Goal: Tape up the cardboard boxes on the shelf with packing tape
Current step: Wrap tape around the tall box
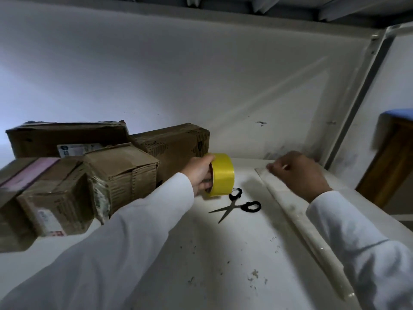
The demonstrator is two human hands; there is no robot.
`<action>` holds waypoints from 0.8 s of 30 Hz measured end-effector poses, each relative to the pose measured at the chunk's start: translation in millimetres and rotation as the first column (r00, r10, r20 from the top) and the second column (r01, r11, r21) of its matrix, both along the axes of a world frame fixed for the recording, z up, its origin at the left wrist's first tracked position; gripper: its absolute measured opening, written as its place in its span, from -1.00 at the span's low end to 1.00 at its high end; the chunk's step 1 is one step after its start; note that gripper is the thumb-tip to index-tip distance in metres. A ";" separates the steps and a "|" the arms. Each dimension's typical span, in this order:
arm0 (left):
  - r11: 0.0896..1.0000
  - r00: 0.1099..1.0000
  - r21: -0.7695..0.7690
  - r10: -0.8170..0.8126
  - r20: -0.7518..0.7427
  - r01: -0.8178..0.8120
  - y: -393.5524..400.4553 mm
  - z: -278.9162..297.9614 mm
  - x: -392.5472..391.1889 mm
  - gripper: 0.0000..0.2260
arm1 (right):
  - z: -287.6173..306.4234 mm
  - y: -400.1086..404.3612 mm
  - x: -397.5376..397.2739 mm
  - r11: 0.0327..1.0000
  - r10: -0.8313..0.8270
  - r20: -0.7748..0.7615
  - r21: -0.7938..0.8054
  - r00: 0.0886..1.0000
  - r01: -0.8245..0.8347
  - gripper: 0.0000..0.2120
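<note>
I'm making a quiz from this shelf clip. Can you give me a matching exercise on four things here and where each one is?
Things:
1. tape roll
2. scissors
3. cardboard boxes
4. right hand

Places:
A. stacked at the shelf's left
B. held in the left hand
C. lying open on the shelf
D. resting on the pale strip

Pairs: 1-B, 2-C, 3-A, 4-D

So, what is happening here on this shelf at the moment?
A person in white sleeves stands at a white shelf. The left hand grips a yellow tape roll; the right hand rests near the shelf's back edge. Black scissors lie open between them. The cardboard boxes sit stacked at the left.
</note>
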State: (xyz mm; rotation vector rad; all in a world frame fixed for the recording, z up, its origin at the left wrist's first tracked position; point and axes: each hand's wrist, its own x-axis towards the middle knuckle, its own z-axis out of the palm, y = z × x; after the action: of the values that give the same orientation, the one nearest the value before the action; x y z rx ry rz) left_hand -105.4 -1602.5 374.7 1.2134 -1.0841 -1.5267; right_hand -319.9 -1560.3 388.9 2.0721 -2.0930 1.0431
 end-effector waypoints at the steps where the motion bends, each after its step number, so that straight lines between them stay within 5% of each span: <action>1: 1.000 1.000 0.017 0.001 -0.009 -0.001 2.4 1.7 -0.1 -0.84 | -2.5 2.3 10.1 0.988 0.155 0.055 -0.021 0.986 -0.154 -0.92; 5: 0.992 0.999 0.124 -0.032 -0.042 0.037 14.7 6.4 2.8 -0.86 | -27.8 5.9 41.7 0.875 0.483 -0.051 -0.015 0.874 -0.484 -0.48; 10: 0.971 0.997 0.229 -0.053 -0.056 0.065 33.8 12.1 18.6 -0.79 | -30.6 14.2 62.4 0.824 0.506 -0.080 -0.250 0.859 -0.508 -0.72; 17: 0.954 0.996 0.286 -0.080 -0.036 0.087 58.2 17.8 36.0 -0.72 | -18.1 33.5 88.1 0.856 0.449 -0.160 -0.206 0.879 -0.474 -0.89; 19: 0.983 0.952 0.166 -0.125 0.278 0.081 66.3 15.9 40.4 -0.58 | -17.6 37.6 90.2 0.876 0.427 -0.194 -0.153 0.883 -0.457 -0.91; 21: 0.983 0.719 -0.154 0.036 0.694 0.100 72.7 9.0 44.9 -0.46 | -17.7 40.6 91.2 0.895 0.405 -0.232 -0.096 0.884 -0.435 -0.91; 22: 0.931 0.652 -0.324 0.140 0.745 0.171 79.1 8.3 46.0 -0.44 | -17.2 41.7 92.2 0.902 0.399 -0.246 -0.069 0.883 -0.427 -0.87; 24: 0.822 0.702 -0.455 0.098 0.706 0.343 90.1 6.3 49.1 -0.52 | -13.5 45.9 99.0 0.903 0.411 -0.239 -0.027 0.880 -0.429 -0.75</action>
State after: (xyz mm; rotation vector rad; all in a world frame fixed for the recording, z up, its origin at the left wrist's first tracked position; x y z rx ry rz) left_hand -56.2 -1512.4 381.0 1.3232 -2.0038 -0.6756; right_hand -220.9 -1514.4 375.4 2.5311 -1.5058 0.8452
